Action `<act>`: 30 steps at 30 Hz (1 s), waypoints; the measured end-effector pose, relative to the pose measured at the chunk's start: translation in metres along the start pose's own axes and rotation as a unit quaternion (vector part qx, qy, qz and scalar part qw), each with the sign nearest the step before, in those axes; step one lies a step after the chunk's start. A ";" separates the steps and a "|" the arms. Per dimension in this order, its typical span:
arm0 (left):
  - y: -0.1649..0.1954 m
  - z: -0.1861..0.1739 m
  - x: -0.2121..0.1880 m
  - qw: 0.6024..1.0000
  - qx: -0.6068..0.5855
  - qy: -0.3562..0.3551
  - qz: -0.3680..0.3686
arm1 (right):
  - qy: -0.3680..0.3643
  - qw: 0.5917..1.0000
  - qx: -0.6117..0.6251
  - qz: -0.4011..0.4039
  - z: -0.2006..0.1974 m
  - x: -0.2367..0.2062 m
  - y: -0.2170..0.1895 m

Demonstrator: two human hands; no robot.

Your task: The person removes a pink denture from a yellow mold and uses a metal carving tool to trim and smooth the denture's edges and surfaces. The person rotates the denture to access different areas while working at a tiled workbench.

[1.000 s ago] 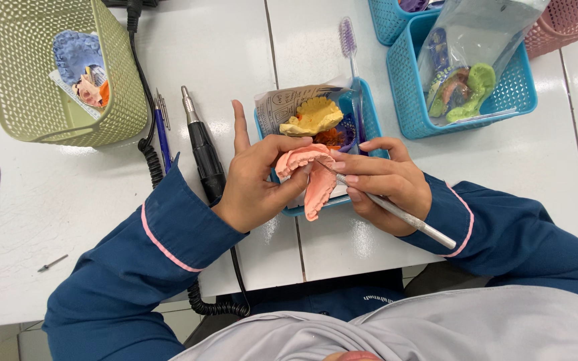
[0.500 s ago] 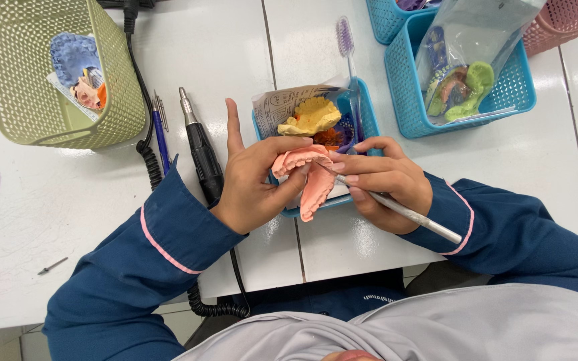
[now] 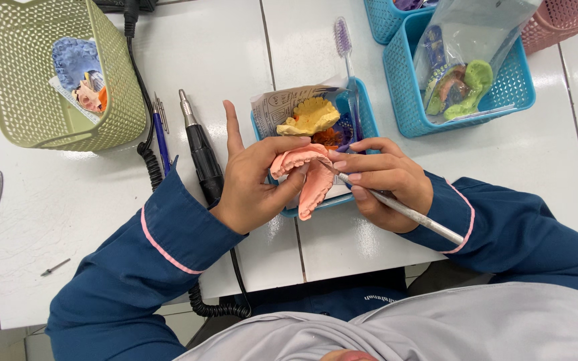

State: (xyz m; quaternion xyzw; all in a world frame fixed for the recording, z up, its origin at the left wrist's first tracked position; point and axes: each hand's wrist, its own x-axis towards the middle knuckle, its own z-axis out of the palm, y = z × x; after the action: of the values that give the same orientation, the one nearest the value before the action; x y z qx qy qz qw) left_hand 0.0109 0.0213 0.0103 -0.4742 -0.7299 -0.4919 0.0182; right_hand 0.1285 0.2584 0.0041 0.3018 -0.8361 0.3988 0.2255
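The white table (image 3: 68,200) is made of smooth panels with thin seams; at its near edge a strip of pale tiled floor shows. On it stand a green mesh basket (image 3: 8,100), a small blue basket (image 3: 369,120), a larger blue basket (image 3: 523,93) and a pink basket (image 3: 570,27). A black handpiece (image 3: 202,157) with its coiled cord lies beside a blue pen (image 3: 162,144). The left hand (image 3: 252,187) has its fingers clasped round a pink denture model (image 3: 306,174), held over the small blue basket. The right hand (image 3: 386,184) grips a thin silver tool (image 3: 409,214), tip at the model. Compared with half a second ago, both hands and the model sit almost unchanged.
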 end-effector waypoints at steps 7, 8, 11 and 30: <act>-0.001 0.001 -0.001 0.999 -0.010 -0.018 -0.037 | 0.153 0.982 0.108 0.036 0.019 0.002 0.001; -0.001 0.001 -0.001 0.999 -0.016 -0.018 -0.038 | 0.164 0.975 0.137 0.054 0.020 0.002 -0.001; -0.004 0.003 -0.003 0.999 -0.028 -0.015 -0.033 | 0.181 0.967 0.166 0.068 0.017 0.003 -0.004; -0.002 -0.003 -0.008 0.983 -0.128 -0.093 -0.091 | 0.085 0.912 0.349 0.198 -0.010 0.011 -0.011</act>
State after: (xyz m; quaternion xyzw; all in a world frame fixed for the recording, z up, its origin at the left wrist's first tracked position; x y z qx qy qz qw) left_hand 0.0130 0.0134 0.0064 -0.4479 -0.6998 -0.5344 -0.1551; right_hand 0.1295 0.2572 0.0229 0.1542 -0.6642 0.7256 0.0926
